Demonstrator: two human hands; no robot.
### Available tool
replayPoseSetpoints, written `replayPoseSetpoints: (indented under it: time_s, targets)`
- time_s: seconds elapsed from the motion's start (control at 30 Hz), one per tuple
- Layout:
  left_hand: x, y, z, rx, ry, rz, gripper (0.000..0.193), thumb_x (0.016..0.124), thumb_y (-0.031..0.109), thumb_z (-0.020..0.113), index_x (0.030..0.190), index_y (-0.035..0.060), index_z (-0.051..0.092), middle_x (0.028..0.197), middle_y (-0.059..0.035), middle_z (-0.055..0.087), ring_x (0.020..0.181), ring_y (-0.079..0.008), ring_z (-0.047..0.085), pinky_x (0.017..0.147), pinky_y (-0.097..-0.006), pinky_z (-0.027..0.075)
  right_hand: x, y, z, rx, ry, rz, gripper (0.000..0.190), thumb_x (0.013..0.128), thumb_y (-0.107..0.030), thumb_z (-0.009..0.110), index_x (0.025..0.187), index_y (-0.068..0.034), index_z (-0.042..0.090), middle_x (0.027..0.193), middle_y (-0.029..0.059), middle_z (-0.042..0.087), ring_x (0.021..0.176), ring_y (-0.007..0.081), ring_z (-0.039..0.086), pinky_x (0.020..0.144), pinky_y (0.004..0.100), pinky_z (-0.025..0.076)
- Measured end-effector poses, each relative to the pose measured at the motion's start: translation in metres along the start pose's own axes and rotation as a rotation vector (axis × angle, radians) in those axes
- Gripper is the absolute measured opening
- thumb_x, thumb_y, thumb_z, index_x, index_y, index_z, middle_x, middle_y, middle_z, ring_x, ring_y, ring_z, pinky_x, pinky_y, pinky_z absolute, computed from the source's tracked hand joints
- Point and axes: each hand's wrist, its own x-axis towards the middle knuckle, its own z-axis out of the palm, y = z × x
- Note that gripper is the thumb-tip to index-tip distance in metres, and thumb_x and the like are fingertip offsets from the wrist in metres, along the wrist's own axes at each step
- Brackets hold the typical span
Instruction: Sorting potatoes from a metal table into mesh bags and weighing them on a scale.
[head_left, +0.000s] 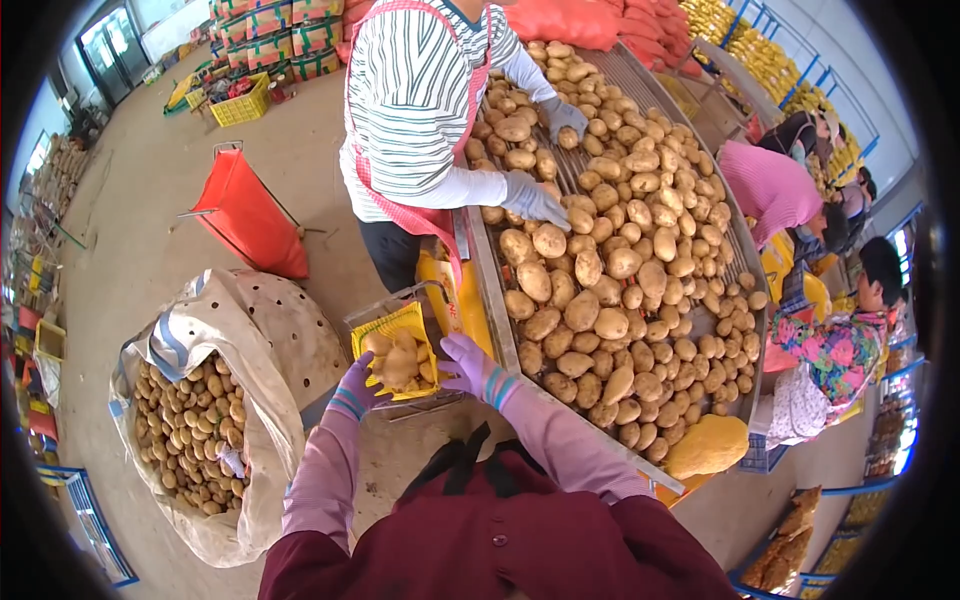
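My left hand (358, 386), in a purple glove, is at the left side of a small yellow mesh bag (388, 321) holding several potatoes (401, 364). At the bag's right side is my right hand (469, 366), gloved the same way, with its fingers spread. Whether either hand grips the mesh is not plain. The bag stands in a metal frame (433, 409) beside the sorting table's metal edge (491, 300). Many potatoes (622, 262) cover the slatted table to the right.
A co-worker's gloved hands (534, 199) touch potatoes across the table. To my left stands a large white sack (270, 450) of small potatoes, with a red bag (251, 217) on a stand beyond. A yellow sack (706, 448) lies at the table's near corner; other people work at the far right.
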Motion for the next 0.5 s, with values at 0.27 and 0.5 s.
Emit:
replayPoseSetpoints:
  time_s: [0.27, 0.5]
  targets:
    - [-0.004, 0.004, 0.062, 0.161, -0.021, 0.282, 0.039, 0.092, 0.033, 0.062, 0.126, 0.0145, 0.057, 0.125, -0.0038, 0.059, 0.107, -0.0218, 0.058, 0.086, -0.0433, 0.052, -0.089, 0.016, -0.122, 0.104, -0.124, -0.177, 0.051, 0.098, -0.033, 0.059, 0.14, -0.007, 0.045, 0.133, 0.0115, 0.057, 0.114, 0.0264, 0.06, 0.092, 0.0408, 0.053]
    - [-0.029, -0.026, 0.233, 0.895, -0.37, 1.028, 0.046, 0.082, 0.029, 0.074, 0.12, 0.0063, 0.061, 0.121, -0.0107, 0.062, 0.105, -0.0261, 0.061, 0.088, -0.0375, 0.05, -0.113, -0.048, -0.205, -0.962, 0.761, -0.779, 0.046, 0.083, -0.028, 0.072, 0.123, -0.008, 0.06, 0.114, 0.0138, 0.065, 0.11, 0.0304, 0.059, 0.094, 0.038, 0.048]
